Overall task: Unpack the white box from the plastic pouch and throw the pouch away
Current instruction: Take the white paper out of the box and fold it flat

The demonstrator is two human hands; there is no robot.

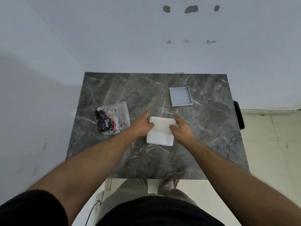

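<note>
While both hands [160,126] grip white box [160,131] (upper edge hidden), contents unseen.

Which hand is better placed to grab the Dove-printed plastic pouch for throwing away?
Left. The left hand is on the white box's pouch side, nearer the printed clear plastic pouch; the right hand would have to cross over the box.

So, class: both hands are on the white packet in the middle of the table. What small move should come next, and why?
Probably pull the far edge open. The left hand and right hand both pinch the far end of the white packet, which lies flat on the table, and nothing has come out of it yet.
</note>
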